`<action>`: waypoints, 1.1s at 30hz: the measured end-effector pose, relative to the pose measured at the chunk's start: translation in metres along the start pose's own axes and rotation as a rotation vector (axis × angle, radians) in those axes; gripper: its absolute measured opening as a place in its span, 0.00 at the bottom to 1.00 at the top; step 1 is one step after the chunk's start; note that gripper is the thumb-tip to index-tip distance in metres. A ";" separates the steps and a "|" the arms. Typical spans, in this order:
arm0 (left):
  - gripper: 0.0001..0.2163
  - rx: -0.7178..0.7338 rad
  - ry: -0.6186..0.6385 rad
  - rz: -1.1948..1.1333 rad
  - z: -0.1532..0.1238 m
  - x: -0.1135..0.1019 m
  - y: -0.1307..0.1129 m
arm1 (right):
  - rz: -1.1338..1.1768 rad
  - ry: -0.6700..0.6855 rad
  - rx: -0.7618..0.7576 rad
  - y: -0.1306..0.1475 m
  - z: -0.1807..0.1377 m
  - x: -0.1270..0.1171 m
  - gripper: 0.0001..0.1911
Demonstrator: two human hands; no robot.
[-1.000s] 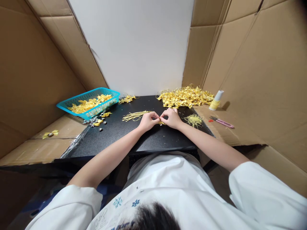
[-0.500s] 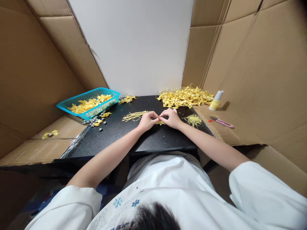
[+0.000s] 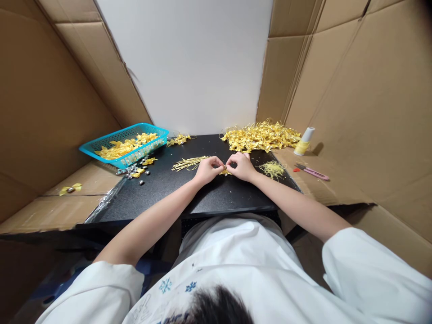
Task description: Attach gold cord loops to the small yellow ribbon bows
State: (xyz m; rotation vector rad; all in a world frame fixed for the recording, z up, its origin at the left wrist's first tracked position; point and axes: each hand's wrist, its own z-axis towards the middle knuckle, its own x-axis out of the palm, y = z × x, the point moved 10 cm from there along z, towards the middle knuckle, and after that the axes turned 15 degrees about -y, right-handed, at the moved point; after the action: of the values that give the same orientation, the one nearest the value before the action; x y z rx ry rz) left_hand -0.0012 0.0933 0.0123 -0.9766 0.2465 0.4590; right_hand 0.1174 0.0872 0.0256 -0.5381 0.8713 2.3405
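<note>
Head view, one person seated at a black table (image 3: 189, 198):

- Gold ribbon piece (image 3: 225, 171): small, at mid-table just above the surface, between the two hands; its detail is too small to make out.
- Left hand (image 3: 206, 170): thumb and forefinger tips pinch the piece's left side; other fingers curled in.
- Right hand (image 3: 241, 166): thumb and forefinger tips pinch the right side, knuckles up, nearly touching the left hand.
- Handling note (judgement): so slight a piece wants a fingertip grip only, wrists rested on the table, both pinches close together so the ribbon does not twist or slip.
- Gold strands (image 3: 189, 163): loose bundle, just left of the left hand.
- Yellow thread tangle (image 3: 272, 168): just right of the right hand.
- Heap of gold bows (image 3: 261, 136): far right of the table.
- Thread spool (image 3: 304, 141) and pink-handled snips (image 3: 312, 172): on cardboard, right.
- Teal basket (image 3: 138, 155): far left, holding gold bows; silver beads (image 3: 132, 171) scattered near it.
- Stray bow (image 3: 70, 189): on cardboard, left, well apart.
</note>
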 end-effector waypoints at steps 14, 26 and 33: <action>0.08 0.064 0.003 -0.100 -0.002 0.000 -0.015 | 0.617 0.186 0.244 -0.015 -0.001 0.030 0.02; 0.06 0.138 -0.054 -0.066 -0.002 -0.005 -0.019 | 0.241 -0.013 -0.094 0.010 0.002 -0.002 0.05; 0.06 0.175 -0.039 -0.025 -0.003 -0.003 -0.021 | 0.142 -0.055 -0.255 0.026 -0.003 -0.011 0.05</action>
State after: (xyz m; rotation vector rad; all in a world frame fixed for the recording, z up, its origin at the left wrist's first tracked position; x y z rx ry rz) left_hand 0.0064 0.0799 0.0276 -0.7985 0.2352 0.4254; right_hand 0.1095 0.0653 0.0413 -0.5267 0.6070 2.6023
